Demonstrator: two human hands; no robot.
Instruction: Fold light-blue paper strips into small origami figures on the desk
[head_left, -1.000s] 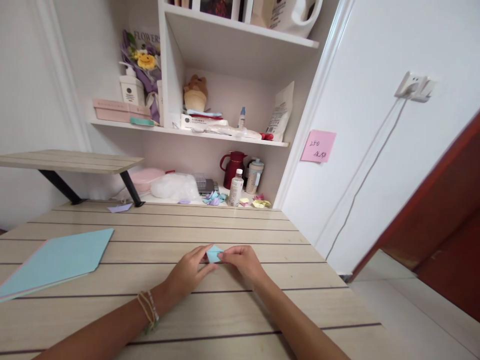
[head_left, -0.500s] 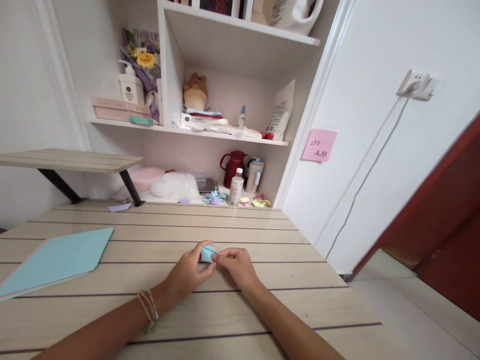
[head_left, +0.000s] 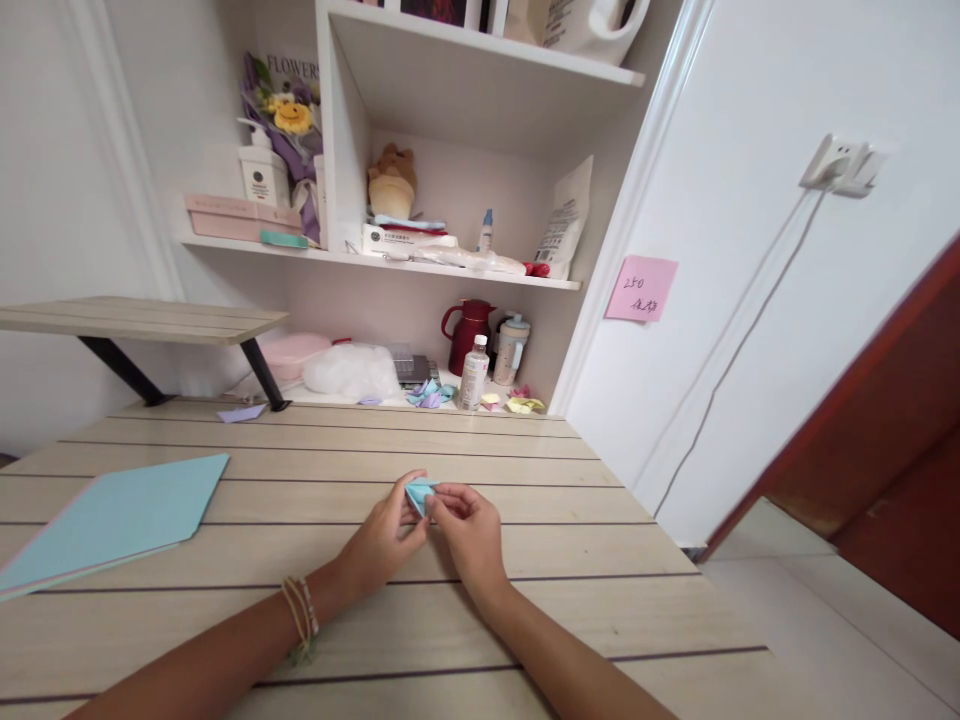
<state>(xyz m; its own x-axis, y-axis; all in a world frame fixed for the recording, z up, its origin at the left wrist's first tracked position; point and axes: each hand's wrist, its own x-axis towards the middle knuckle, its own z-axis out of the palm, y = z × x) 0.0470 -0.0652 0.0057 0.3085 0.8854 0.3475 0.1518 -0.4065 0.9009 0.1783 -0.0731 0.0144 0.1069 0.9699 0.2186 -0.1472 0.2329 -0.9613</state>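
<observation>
A small piece of folded light blue paper (head_left: 419,494) is held between both hands, above the middle of the wooden table. My left hand (head_left: 384,530) grips it from the left, fingers behind it and thumb in front. On its right side, my right hand (head_left: 469,525) pinches the paper between thumb and fingers. Fingers cover parts of its edges, so the full folded shape is hidden. A stack of coloured paper sheets (head_left: 127,510), light blue on top, lies to the left of my left forearm.
A purple folded paper (head_left: 241,413) lies near the leg of a raised wooden stand (head_left: 142,318). At the table's back edge are a plastic bottle (head_left: 473,375), blue and purple folded papers (head_left: 430,393), yellow ones (head_left: 524,405) and a red jug (head_left: 469,335).
The folded paper has turned and tilted between my hands, showing a more pointed face. My right hand has rotated slightly, with its thumb now on the paper's front.
</observation>
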